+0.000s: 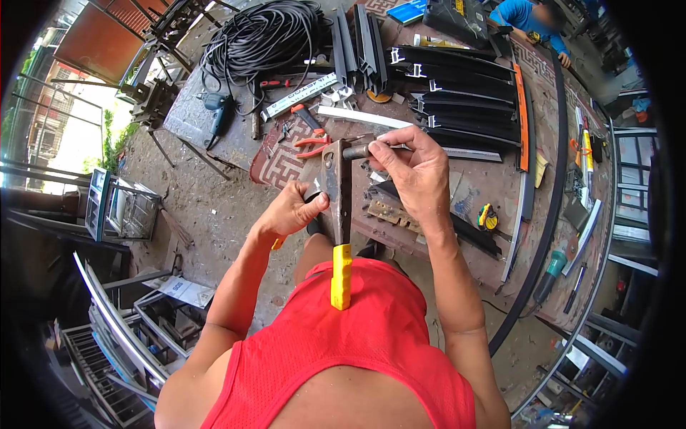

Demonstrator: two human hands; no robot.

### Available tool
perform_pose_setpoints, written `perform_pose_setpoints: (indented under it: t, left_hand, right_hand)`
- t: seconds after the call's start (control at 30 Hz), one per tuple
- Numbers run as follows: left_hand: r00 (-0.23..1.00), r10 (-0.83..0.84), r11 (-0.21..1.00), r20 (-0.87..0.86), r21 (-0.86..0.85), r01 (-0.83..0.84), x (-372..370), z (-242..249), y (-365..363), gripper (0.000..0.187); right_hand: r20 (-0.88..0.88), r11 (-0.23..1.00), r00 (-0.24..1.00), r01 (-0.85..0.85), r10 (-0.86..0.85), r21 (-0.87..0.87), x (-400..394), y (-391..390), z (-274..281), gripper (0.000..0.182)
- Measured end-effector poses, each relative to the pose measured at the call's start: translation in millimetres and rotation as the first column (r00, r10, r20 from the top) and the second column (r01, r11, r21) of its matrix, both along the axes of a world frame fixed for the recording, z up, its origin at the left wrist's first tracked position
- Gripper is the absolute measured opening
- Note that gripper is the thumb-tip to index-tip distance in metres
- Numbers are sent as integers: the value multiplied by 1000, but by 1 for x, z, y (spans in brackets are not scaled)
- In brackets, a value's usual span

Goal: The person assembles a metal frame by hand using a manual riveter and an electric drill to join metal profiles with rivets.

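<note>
A metal tool (335, 179) with a yellow grip (341, 277) is held upright in front of the red shirt, its grip end against the shirt. My left hand (291, 209) is closed on its metal part from the left, the thumb across it. At the tool's upper end, my right hand (411, 166) pinches a short dark metal rod (357, 151) that sticks out to the right. Just beyond the tool, pliers with red handles (312, 147) and a hammer with a black and orange handle (307, 118) lie at the worktable's edge.
Coiled black cable (268, 39), a drill (216, 107) and black profiles (464, 93) lie ahead. At right are an orange bar (522, 118), a tape measure (488, 217) and a green grinder (552, 272). A person in blue (516, 13) is at the far right. Metal frames (128, 207) stand left.
</note>
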State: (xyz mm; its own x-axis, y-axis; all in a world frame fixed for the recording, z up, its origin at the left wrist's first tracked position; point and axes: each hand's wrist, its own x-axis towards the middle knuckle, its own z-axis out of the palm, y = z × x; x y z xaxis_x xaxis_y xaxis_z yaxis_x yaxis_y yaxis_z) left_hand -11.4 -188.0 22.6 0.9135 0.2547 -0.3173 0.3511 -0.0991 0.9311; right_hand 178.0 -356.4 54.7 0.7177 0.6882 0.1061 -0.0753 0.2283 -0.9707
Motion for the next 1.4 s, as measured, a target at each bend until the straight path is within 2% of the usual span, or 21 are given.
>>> perform_pose_setpoints:
  t: [0.07,0.1,0.2,0.33,0.4,0.5,1.03,1.1,1.2,1.33,1.4]
  left_hand:
    - [999,-2,1000,33,30,1,-1,-7,-3,65]
    - [998,0,999,62,37,-2,1,-9,-6,65]
    - [998,3,1000,58,-6,-3,3,-6,-7,65]
    - [1000,-10,1000,16,1,10,7,2,-6,64]
    - [998,-8,1000,59,-9,8,9,5,-9,63]
    - [996,-12,1000,94,-17,14,12,4,-11,61]
    - [999,-3,1000,52,29,1,21,-3,-16,63]
    - [998,-11,997,55,74,7,20,-2,-17,63]
    - [999,-26,993,46,113,21,20,10,-18,63]
    - [999,-30,994,24,107,27,20,13,-18,62]
    - [999,-33,986,20,167,29,22,19,-20,64]
  right_hand:
    - [-235,990,962,-125,136,61,11,-8,-7,11]
    - [-385,984,913,-84,139,157,10,-8,-10,11]
    - [-402,974,914,32,62,223,0,-11,-7,13]
    - [-222,972,972,127,-82,199,-11,-15,3,15]
    - [-136,975,984,140,-117,171,-14,-17,5,15]
    - [-146,968,980,159,-132,192,-12,-18,2,16]
    - [-59,963,981,191,-183,189,-7,-28,3,12]
    - [-9,964,980,200,-201,178,-8,-28,-1,11]
    - [-54,958,982,191,-183,215,-13,-25,-8,9]
    - [-173,973,980,133,-101,187,-13,-33,-8,17]
    - [-127,980,988,105,-84,169,-15,-39,-8,24]
